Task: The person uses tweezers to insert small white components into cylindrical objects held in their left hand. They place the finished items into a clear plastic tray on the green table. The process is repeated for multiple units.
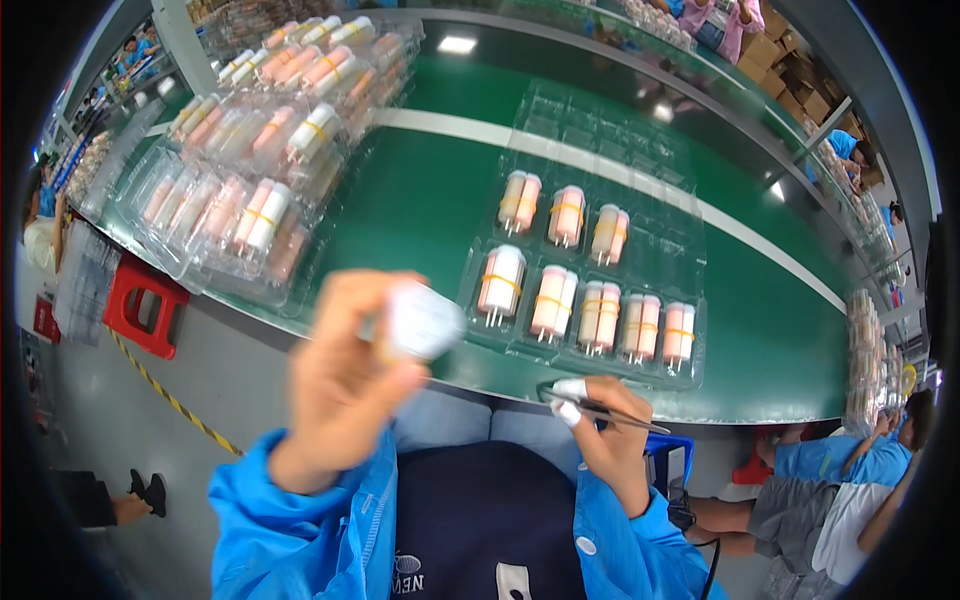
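Raised above the table's near edge, my left hand (345, 370) is closed around a whitish, rounded piece (423, 320). It is blurred, and its flat end faces up, so its exact kind does not show. My right hand (612, 430), with white covers on the thumb and a fingertip, grips dark tweezers (625, 414) just off the table edge. Beyond it lies a clear plastic tray (470, 320). Its nearer two rows hold several pairs of pink and white cylinders (553, 300), each bound by a yellow band, with metal prongs pointing toward me.
Stacked clear trays full of similar cylinders (265, 215) stand on the green table (400, 200) at the left. A red stool (143, 305) is on the floor at left. Co-workers in blue (830, 458) sit at the right, beside more stacked trays (865, 360).
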Action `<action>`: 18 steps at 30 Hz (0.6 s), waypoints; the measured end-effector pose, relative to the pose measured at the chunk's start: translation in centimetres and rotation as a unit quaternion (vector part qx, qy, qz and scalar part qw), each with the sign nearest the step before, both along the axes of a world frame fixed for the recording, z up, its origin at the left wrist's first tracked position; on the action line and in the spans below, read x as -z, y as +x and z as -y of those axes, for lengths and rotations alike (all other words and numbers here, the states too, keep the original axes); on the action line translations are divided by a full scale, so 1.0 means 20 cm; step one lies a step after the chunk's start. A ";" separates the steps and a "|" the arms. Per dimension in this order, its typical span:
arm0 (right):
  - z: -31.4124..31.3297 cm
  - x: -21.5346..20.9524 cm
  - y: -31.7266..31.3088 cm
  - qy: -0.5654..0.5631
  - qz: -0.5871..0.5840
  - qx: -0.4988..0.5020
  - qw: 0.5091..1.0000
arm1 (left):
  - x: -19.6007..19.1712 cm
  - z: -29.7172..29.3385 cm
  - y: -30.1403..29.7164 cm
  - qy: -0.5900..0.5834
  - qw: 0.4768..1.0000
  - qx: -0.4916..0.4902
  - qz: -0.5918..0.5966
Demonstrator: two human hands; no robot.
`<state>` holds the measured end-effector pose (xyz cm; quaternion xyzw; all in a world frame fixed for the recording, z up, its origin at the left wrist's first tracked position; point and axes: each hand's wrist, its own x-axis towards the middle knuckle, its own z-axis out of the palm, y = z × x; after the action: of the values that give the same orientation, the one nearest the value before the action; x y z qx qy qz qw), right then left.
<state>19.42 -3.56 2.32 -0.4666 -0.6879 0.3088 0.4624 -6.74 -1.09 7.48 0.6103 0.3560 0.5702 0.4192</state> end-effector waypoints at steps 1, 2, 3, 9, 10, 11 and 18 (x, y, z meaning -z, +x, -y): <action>-0.01 0.00 -0.01 -0.005 -0.016 -0.004 1.000 | 0.08 0.03 0.08 -0.037 0.999 0.015 0.033; -0.02 0.01 0.00 -0.009 -0.030 0.000 1.000 | 0.12 0.05 0.13 -0.046 0.996 0.055 0.061; -0.01 0.02 0.01 -0.013 -0.043 0.004 0.999 | 0.16 0.06 0.17 -0.054 0.990 0.094 0.089; 0.01 -0.12 -0.03 -0.009 -0.350 -0.014 0.937 | 0.26 0.08 0.30 -0.055 0.986 0.126 0.092; 0.01 -0.15 -0.04 -0.004 -0.352 -0.026 0.936 | 0.27 0.08 0.30 -0.051 0.987 0.125 0.090; 0.01 -0.16 -0.05 0.001 -0.354 -0.038 0.934 | 0.27 0.08 0.31 -0.048 0.987 0.124 0.087; -0.05 -0.20 -0.09 0.013 -0.229 -0.043 0.972 | 0.28 0.07 0.27 -0.049 0.982 0.168 0.064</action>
<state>17.58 -2.52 6.39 -0.3474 -0.5868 0.4181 0.6001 -1.25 -2.50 1.87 0.6023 0.2480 0.5118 0.5602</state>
